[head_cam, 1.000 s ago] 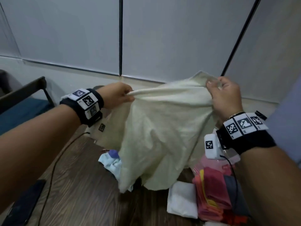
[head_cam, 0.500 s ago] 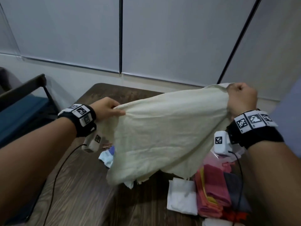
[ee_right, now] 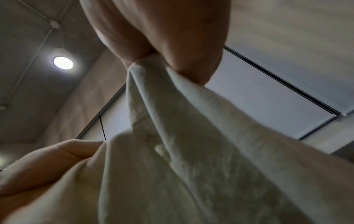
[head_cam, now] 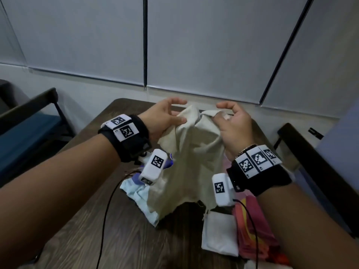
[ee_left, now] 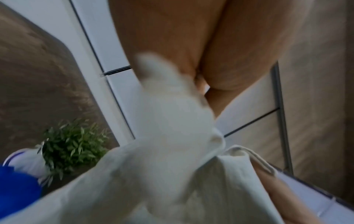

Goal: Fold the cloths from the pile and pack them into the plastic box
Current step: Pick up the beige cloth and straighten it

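A cream cloth (head_cam: 192,162) hangs doubled over above the dark wooden table (head_cam: 77,230). My left hand (head_cam: 167,117) and right hand (head_cam: 233,121) are close together at its top, each pinching an upper corner. In the left wrist view the cloth (ee_left: 172,166) runs up into my left hand's fingers (ee_left: 191,45). The right wrist view shows the cloth (ee_right: 191,151) pinched between fingers (ee_right: 182,45). A stack of folded pink, red and yellow cloths (head_cam: 254,230) lies at the lower right; the plastic box's walls are hard to make out.
A crumpled light blue cloth (head_cam: 136,193) and something purple (head_cam: 169,162) lie under the hanging cloth. A folded white cloth (head_cam: 219,233) sits beside the coloured stack. Chairs stand at the left (head_cam: 29,123) and right (head_cam: 310,162). A wall is just past the table.
My hands were spread apart with the cloth stretched wide. They have come together and dropped lower, so the cloth now hangs folded in half.
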The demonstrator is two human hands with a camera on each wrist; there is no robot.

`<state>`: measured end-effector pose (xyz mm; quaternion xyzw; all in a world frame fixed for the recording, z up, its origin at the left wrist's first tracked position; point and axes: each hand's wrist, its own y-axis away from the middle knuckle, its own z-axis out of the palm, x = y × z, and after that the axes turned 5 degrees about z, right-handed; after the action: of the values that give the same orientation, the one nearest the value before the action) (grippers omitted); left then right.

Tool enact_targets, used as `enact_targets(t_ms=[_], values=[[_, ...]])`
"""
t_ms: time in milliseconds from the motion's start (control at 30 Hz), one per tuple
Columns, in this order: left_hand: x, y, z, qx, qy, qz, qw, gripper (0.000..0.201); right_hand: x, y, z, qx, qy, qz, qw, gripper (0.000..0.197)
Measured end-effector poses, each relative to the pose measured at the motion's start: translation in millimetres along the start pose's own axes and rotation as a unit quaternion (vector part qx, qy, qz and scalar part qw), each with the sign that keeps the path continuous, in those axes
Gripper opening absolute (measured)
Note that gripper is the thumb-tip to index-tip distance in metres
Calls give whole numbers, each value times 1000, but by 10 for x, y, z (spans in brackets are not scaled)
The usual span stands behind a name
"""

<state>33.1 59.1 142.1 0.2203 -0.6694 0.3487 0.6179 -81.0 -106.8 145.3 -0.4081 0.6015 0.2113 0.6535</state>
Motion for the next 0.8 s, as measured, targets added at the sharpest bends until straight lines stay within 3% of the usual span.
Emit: enact_targets(t_ms=[100,200,300,367,433,467,533,567,600,700,800], values=[[-35,43,-48,34,-74,18,996,39,9,48,-59,-72,-48,-8,996,21],[38,113,11,-45,-80,55,994,38,-29,50,-130,-100,-41,-31,994,12],[148,157,90,-158,-52,71,984,46,-59,38,-188,-136,10,-33,990,28],[213,172,125,-187,-72,83,976,43,-78,68,-180,-203,105,-27,973,36],[268,182,104,-156,-150,91,972,40,-85,99,-163,-228,192,-35,954,9],[284,188,67,-128,-221,101,962,37,-78,87,-184,-211,211,-42,954,8],[270,172,-60,-75,-379,121,914,21,-49,44,-259,-167,202,-34,964,13],[265,183,-105,-57,-426,121,895,11,-40,29,-299,-149,202,-32,967,14],[242,183,-146,-39,-432,111,894,12,-37,13,-332,-141,203,-28,969,14],[157,190,-176,26,-249,49,967,17,35,-64,-387,-124,177,-22,976,14],[104,212,-103,89,-128,20,988,23,102,-180,-451,-10,223,-18,975,29]])
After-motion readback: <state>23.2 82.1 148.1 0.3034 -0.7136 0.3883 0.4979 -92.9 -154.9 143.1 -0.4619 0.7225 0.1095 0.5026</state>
